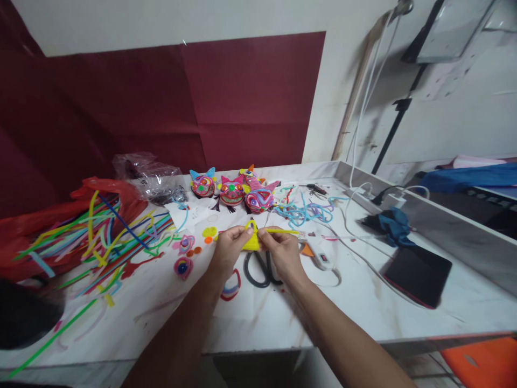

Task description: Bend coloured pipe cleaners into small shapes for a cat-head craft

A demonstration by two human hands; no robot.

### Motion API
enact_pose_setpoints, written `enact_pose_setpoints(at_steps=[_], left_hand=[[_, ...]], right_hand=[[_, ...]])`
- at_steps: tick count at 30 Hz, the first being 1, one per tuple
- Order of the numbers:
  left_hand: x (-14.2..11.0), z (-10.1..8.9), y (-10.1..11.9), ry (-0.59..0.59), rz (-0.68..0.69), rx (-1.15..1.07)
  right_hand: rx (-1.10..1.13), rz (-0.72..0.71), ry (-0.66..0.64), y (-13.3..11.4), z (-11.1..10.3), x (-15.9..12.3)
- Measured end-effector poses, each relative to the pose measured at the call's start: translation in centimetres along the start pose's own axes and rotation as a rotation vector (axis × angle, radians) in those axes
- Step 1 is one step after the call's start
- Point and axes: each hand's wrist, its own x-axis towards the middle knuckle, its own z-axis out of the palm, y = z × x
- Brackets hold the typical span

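Forearms [172,323], bare, nearest. Pipe cleaners [91,229], multicoloured, heaped. Paper sheet [197,217], marks too small to read. Left hand [229,249], closed, pinching yellow piece [250,244], centred beyond scissors [257,285], peak pointing away. Right hand [280,251], closed, pinching yellow strip [288,231], long axis running left-right. Glue gun [323,260], white.

Maroon sheeting [254,97] on a white wall [242,19] behind the white table [161,328].
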Motion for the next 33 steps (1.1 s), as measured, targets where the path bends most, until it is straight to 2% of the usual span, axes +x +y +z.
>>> enact_pose_setpoints(at_steps=[11, 16, 19, 21, 24, 27, 30, 33], left_hand=[[0.0, 0.0, -0.5, -0.008, -0.022, -0.102], [0.1, -0.1, -0.8, -0.016, 0.018, -0.069], [0.2, 0.0, -1.1, 0.013, 0.067, -0.028], [0.3, 0.0, -1.2, 0.047, 0.100, -0.002], [0.3, 0.1, -1.3, 0.088, 0.140, 0.045], [0.1, 0.2, -1.1, 0.087, 0.165, 0.098], [-0.2, 0.3, -0.8, 0.083, 0.186, 0.139], [-0.4, 0.4, -0.5, 0.083, 0.219, 0.185]], right_hand=[[0.054, 0.062, -0.013, 0.1, 0.1, 0.0], [0.137, 0.210, -0.015, 0.7, -0.2, 0.6], [0.167, 0.307, -0.044, 0.9, -0.6, 0.9], [0.169, 0.323, -0.054, 0.9, -0.8, 0.9], [0.144, 0.261, -0.007, 0.6, -0.7, 0.7], [0.103, 0.122, 0.045, 0.1, -0.3, 0.3], [0.023, 0.007, 0.049, -0.2, -0.1, 0.0], [-0.024, -0.046, 0.067, -0.1, -0.1, -0.1]])
